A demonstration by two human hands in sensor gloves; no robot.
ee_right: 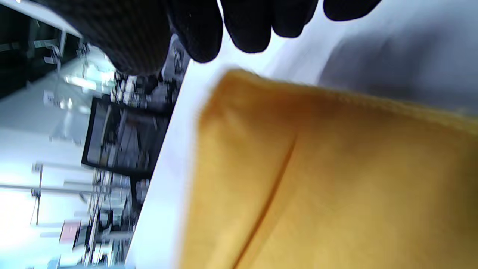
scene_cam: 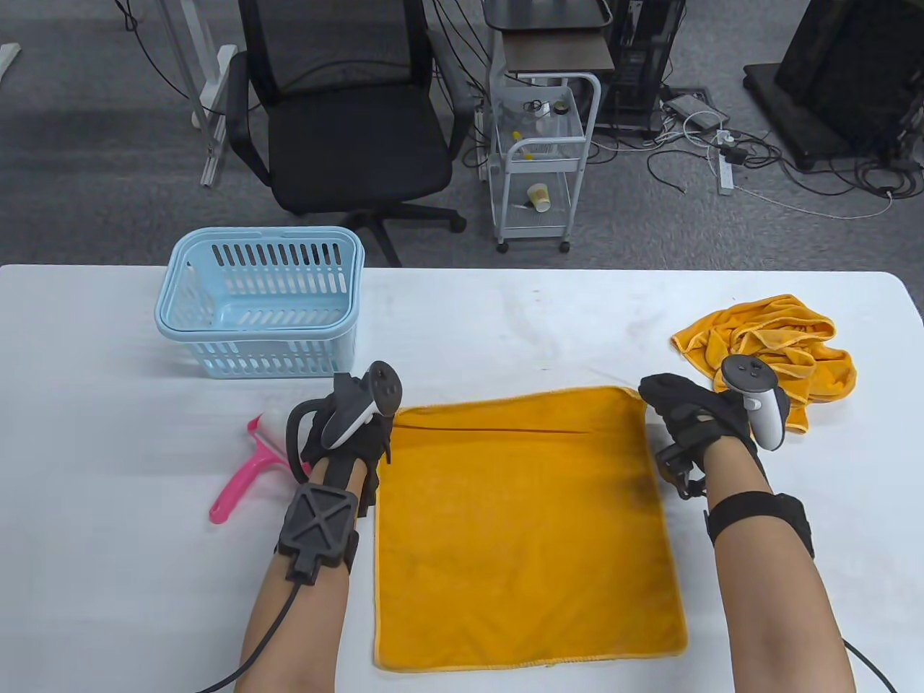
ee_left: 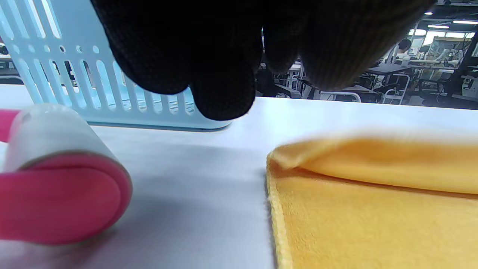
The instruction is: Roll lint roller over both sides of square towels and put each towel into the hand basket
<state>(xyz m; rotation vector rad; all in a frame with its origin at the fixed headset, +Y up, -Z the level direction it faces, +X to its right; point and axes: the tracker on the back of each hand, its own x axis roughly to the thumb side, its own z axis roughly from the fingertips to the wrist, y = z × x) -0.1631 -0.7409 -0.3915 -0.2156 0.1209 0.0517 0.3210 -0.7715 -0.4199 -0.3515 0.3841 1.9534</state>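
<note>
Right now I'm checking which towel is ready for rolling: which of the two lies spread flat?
The towel between the hands, near the table's front edge. The other towel, far right, is crumpled in a heap.

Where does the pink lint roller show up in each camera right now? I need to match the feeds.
Table view: the lint roller lies left of centre, half hidden behind the left hand.
Left wrist view: lint roller at the lower left, close up, lying on the table.
Right wrist view: not in it.
Shared landmark: the flat yellow towel, whose corner shows in both wrist views.
</note>
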